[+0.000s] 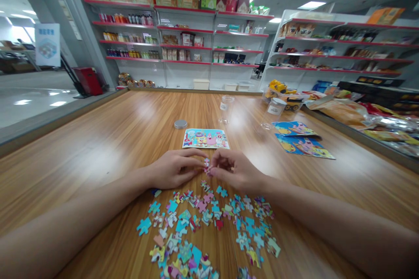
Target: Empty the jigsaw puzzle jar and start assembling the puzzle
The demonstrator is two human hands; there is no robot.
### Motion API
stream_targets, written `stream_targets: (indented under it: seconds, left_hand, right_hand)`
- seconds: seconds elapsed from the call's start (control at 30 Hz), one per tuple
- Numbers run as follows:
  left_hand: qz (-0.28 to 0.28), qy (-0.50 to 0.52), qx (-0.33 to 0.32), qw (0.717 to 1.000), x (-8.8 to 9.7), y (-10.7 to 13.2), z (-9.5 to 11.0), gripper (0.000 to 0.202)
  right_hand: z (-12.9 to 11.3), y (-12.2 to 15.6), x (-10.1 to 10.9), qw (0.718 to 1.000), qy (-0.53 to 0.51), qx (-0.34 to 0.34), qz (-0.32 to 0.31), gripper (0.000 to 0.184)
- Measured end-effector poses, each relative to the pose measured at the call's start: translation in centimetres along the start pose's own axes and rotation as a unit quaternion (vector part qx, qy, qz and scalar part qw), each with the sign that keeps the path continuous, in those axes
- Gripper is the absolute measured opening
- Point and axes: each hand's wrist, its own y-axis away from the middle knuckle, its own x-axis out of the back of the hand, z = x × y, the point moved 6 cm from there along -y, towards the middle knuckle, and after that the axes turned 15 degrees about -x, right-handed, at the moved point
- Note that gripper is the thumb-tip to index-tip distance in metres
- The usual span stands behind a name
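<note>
Pinching puzzle pieces at mid-table

Noted left hand [173, 169] resting knuckles-up on the table [98, 148], fingers curled in, thumb and forefinger tips closed on the held pieces [206, 165]. Noted right hand [234, 170] mirrored against it, likewise curled, fingertips clamped on the same small pink-and-white cluster from the other side. Fingertips of both hands nearly touching around it. Cannot tell whether one piece or two, or whether interlocked: too small, partly hidden by fingers. Remaining fingers of each hand tucked loosely, neither flat nor fisted.

Held pieces between the two hands, right at the fingertips, low over the wood; cannot tell if touching it. Loose pieces [209, 226] scattered on the table just nearside of the hands, between the forearms; nearest ones close to the wrists, none gripped. Card [205, 138] with cartoon print flat on the table just beyond the hands, apart from them. Lid [180, 124] further out, left of the card. Upright clear jar [226, 109] further out, right of the card, well apart from both hands.
</note>
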Motion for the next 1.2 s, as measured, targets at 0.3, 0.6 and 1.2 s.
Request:
stream_targets:
  seconds: [0.3,0.6,1.2]
  left_hand:
    - [-0.020,-0.003,-0.012,1.000,-0.1,-0.1,0.2,0.029]
    - [-0.007,-0.002,-0.003,1.000,-0.2,0.0,0.1,0.028]
    - [0.008,0.007,0.012,1.000,-0.1,-0.2,-0.2,0.029]
  right_hand:
    - [2.2,-1.6,0.2,0.988,0.152,0.012,0.020,0.012]
    - [1.7,-0.6,0.7,0.969,0.225,0.026,0.103,0.014]
    - [1.5,-0.6,0.4,0.975,0.191,0.068,0.087,0.018]
